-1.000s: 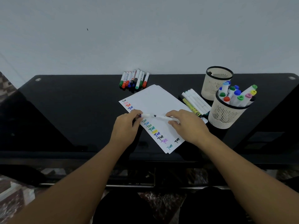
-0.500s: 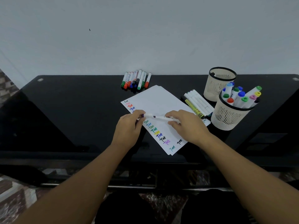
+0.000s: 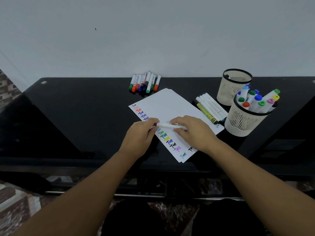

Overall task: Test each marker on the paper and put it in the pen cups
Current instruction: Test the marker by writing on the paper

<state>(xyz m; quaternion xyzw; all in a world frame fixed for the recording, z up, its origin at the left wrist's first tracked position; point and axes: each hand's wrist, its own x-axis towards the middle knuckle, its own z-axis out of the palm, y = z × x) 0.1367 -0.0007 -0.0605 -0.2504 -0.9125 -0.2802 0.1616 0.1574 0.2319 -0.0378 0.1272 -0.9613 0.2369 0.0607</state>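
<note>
A white marker [image 3: 167, 125] lies level above the paper [image 3: 172, 106], held between both hands. My left hand [image 3: 141, 133] pinches its purple-tipped left end, where the cap sits. My right hand [image 3: 192, 132] grips the barrel's right part. The paper carries a column of coloured test marks along its left edge. A cream mesh pen cup [image 3: 242, 123] at the right is full of markers with coloured caps. A second cream cup [image 3: 228, 92] behind it looks empty.
A row of several capped markers [image 3: 144, 82] lies at the back of the black glass desk [image 3: 76, 116]. Several white markers and a yellow one [image 3: 208, 108] lie between the paper and the cups. A pale wall stands right behind the desk.
Both hands stay on the same marker. The gap at its left end has closed, so the left hand's fingers now sit against the barrel's purple end.
</note>
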